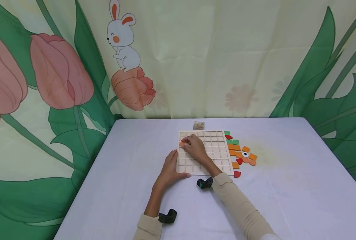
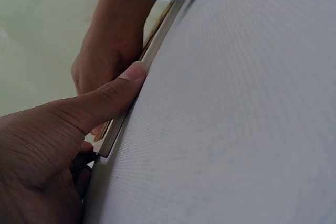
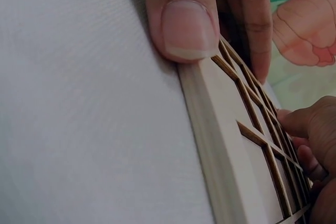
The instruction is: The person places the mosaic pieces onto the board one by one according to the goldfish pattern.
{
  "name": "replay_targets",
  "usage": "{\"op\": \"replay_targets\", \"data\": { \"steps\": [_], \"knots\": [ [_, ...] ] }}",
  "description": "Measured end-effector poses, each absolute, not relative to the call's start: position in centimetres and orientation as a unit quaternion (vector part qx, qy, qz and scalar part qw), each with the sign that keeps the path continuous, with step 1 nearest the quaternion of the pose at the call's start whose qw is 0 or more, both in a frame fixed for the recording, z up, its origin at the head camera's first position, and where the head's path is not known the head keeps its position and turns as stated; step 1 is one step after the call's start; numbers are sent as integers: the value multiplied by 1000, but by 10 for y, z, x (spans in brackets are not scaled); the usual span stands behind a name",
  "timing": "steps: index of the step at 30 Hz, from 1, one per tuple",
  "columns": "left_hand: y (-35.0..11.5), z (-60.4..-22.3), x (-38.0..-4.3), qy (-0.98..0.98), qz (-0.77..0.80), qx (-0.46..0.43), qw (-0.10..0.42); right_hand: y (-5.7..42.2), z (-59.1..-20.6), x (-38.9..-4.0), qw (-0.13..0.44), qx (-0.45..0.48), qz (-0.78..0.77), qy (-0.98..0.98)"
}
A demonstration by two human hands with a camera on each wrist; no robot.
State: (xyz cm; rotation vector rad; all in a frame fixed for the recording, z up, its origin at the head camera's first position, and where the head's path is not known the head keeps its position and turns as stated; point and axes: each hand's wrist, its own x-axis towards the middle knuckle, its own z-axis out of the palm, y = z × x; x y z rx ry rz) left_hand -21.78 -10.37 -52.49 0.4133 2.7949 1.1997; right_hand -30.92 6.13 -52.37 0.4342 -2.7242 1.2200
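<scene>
A pale wooden grid board point(image 1: 217, 160) lies flat on the table. My left hand point(image 1: 168, 169) steadies its near left corner. The fingers lie straight along the left side, and the thumb point(image 2: 118, 90) presses on the front edge. Over the board's upper left cells, my right hand point(image 1: 194, 148) pinches a small orange tile point(image 1: 182, 144) between thumb and fingertips. In the right wrist view the right hand point(image 3: 317, 145) bends over the grid's far side, and the tile is hidden there. Orange, green and red tiles point(image 1: 236, 165) lie beside the board's right edge.
A small patterned card or box point(image 1: 199, 125) stands behind the board. Among the loose tiles is a round eye piece point(image 1: 245, 154). Black wrist devices point(image 1: 167, 216) are strapped to both wrists. A printed curtain point(image 1: 189, 60) hangs behind the white table point(image 1: 300, 186).
</scene>
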Motion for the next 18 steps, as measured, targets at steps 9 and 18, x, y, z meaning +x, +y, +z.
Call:
{"op": "replay_targets", "data": {
  "steps": [9, 18],
  "knots": [
    [-104, -525, -217, 912, 388, 131, 34, 60, -521, -306, 68, 146, 398, -903],
    [-103, -525, -216, 911, 392, 121, 39, 64, -513, -297, 57, 153, 410, -897]
  ]
}}
